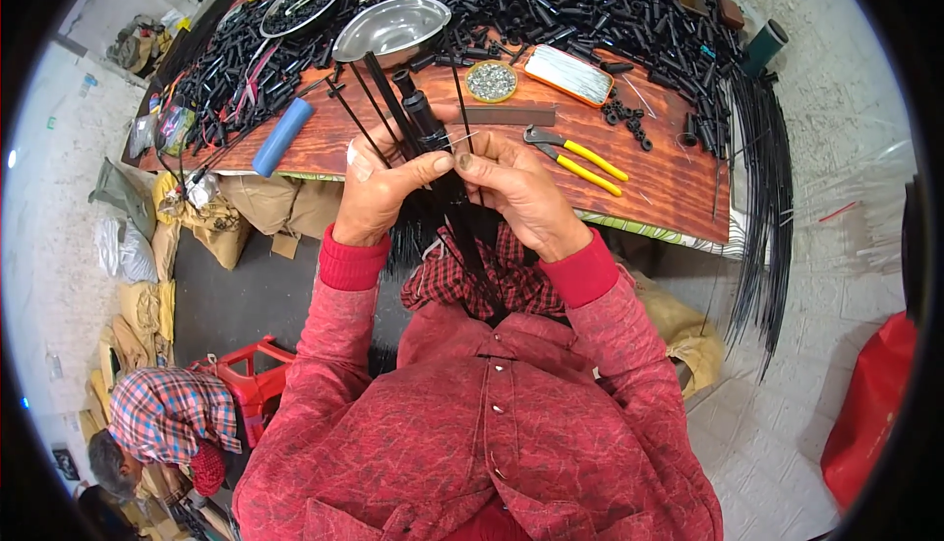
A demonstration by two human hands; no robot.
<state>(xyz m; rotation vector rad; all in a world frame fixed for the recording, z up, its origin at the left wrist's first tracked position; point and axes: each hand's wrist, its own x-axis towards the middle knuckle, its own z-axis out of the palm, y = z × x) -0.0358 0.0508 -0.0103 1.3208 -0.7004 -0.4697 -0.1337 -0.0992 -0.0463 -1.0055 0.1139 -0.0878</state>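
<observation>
A person in a red shirt is gripping a bundle of thin black rods (433,162) just in front of the wooden table (669,182): the left hand (379,192) is closing around the lower stems, and the right hand (516,192) is pinching them beside it, thumbs nearly touching. The rods are fanning upward over the table's near edge, a black cylindrical fitting (421,113) sitting on one of them. A loosened pinch is likely to be letting the loose rods splay or slide down into the lap. The tips are reaching toward the steel bowl (391,28) on the table and risking a knock. Yellow-handled pliers (580,159) are lying near the table's edge, right of the hands. Free room is lying mainly below the table edge, toward the body.
</observation>
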